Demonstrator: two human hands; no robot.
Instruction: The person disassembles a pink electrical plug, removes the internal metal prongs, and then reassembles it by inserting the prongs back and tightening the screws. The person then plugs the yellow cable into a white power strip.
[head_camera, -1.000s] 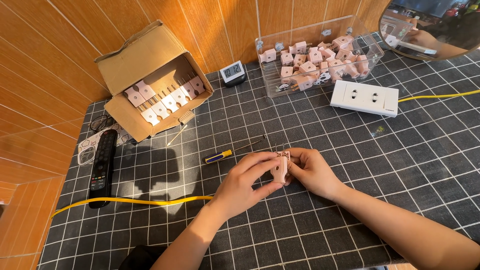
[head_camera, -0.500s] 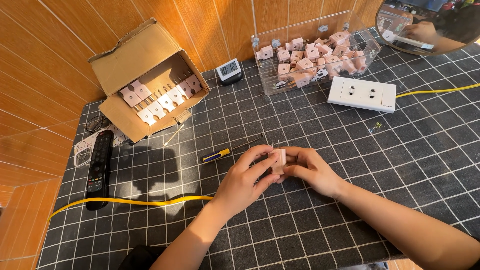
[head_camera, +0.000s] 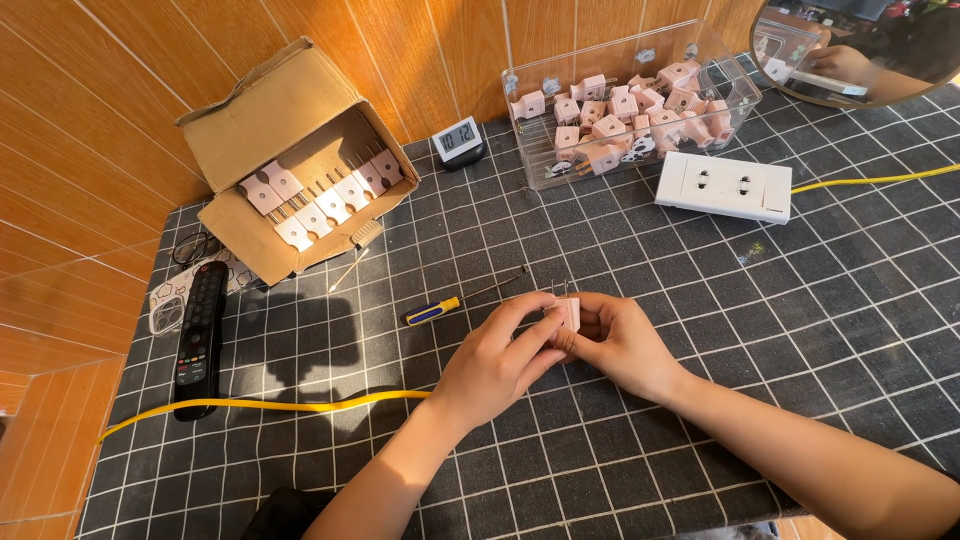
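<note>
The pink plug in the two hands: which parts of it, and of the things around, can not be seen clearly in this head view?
- Pink plug: only its top and two prongs show; the left hand and right hand cover the rest.
- Screwdriver: its tip is too thin to tell.
- Clear box: the plugs inside overlap, so no count.
- Round mirror: cut off by the top and right edges.

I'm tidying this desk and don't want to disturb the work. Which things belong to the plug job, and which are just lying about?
In use:
- pink plug, held by left hand and right hand
- screwdriver
- cardboard box of plugs
- clear bin of plugs
- probably the white socket strip

Lying about:
- remote control
- small clock
- glasses
- clear phone case
</note>
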